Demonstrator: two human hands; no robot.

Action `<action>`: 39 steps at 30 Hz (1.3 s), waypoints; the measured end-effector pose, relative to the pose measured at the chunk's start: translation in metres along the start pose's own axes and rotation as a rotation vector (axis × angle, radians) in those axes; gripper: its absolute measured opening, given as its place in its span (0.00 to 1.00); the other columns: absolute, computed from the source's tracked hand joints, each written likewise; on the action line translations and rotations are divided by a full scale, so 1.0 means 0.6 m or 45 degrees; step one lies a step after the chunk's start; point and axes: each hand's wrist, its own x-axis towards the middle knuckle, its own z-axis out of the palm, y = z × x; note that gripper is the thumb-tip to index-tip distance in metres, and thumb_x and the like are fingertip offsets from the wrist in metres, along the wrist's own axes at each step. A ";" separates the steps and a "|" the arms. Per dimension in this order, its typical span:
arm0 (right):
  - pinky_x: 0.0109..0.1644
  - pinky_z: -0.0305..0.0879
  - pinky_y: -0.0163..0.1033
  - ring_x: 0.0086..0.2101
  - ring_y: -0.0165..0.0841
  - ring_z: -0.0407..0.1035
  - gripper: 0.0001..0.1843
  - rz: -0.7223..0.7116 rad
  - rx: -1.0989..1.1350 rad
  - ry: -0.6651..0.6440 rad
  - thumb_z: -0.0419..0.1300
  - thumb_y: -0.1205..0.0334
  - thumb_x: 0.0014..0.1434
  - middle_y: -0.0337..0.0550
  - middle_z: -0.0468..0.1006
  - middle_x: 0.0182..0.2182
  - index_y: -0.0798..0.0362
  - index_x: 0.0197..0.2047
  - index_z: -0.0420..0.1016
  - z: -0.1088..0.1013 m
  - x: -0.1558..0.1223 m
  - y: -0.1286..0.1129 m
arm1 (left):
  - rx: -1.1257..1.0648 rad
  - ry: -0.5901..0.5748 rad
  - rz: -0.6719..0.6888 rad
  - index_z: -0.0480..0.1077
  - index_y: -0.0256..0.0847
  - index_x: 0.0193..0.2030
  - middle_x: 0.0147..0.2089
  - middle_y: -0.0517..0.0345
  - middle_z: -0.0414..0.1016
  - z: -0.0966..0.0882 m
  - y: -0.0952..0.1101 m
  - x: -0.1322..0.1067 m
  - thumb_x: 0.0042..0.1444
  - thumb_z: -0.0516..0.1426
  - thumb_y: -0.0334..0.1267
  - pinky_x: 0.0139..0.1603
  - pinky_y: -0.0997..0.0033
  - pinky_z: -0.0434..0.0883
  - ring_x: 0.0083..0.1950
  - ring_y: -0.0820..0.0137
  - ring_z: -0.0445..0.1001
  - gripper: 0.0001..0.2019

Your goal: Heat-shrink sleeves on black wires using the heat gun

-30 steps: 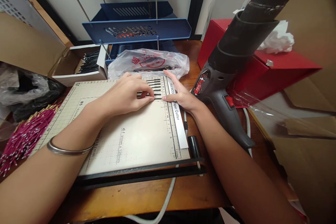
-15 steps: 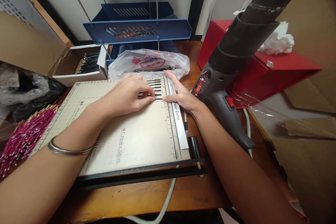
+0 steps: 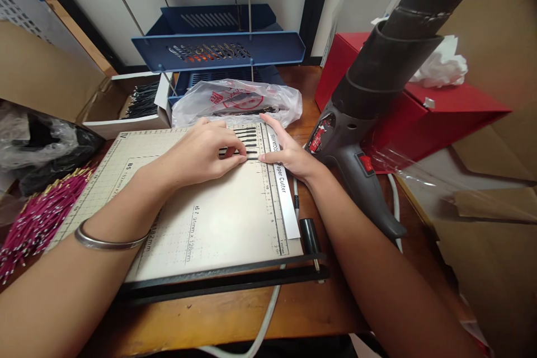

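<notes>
A cream paper cutter board [image 3: 226, 224] with printed size lines lies on the wooden table. Several short black cords [image 3: 250, 139] sit side by side near its far right edge, against the ruler strip. My left hand [image 3: 205, 151], with a metal bangle on the wrist, rests on the board; its thumb and forefinger pinch the nearest black cord [image 3: 252, 159]. Across the board's right edge lies my right hand [image 3: 289, 151], fingers stretched along the rim, thumb out by that cord's end. The left fingers hide the rest of the cords.
At the right stands a grey heat gun [image 3: 356, 117] before a red box [image 3: 448, 117]. Magenta cords [image 3: 46, 212] are heaped at left. Behind are a white box [image 3: 126, 122] of black cords, a plastic bag [image 3: 239, 98] and a blue rack [image 3: 222, 51]. The cutter's arm [image 3: 218, 282] runs along the front.
Both hands stay almost in place, the left still pinching the cord at the board's edge. The whole view has shifted very slightly.
</notes>
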 end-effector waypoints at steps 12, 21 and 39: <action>0.84 0.51 0.66 0.77 0.57 0.54 0.60 0.023 -0.010 0.016 0.76 0.59 0.42 0.41 0.56 0.81 0.39 0.78 0.62 0.002 -0.001 -0.001 | -0.005 0.008 0.009 0.83 0.46 0.41 0.34 0.56 0.83 -0.001 0.001 -0.001 0.68 0.59 0.44 0.54 0.56 0.63 0.43 0.61 0.74 0.11; 0.83 0.52 0.66 0.74 0.55 0.60 0.50 0.009 0.115 0.152 0.73 0.60 0.43 0.43 0.69 0.74 0.40 0.71 0.69 0.007 0.013 0.018 | -0.003 0.175 -0.072 0.83 0.46 0.42 0.35 0.57 0.81 0.004 0.000 -0.002 0.68 0.59 0.46 0.49 0.61 0.63 0.40 0.63 0.73 0.12; 0.78 0.60 0.60 0.63 0.50 0.72 0.35 -0.120 0.197 0.403 0.72 0.54 0.40 0.50 0.82 0.57 0.47 0.54 0.74 0.012 0.082 0.030 | -0.053 0.528 0.075 0.83 0.41 0.39 0.34 0.53 0.79 0.044 -0.072 0.048 0.70 0.59 0.42 0.45 0.58 0.62 0.39 0.62 0.69 0.13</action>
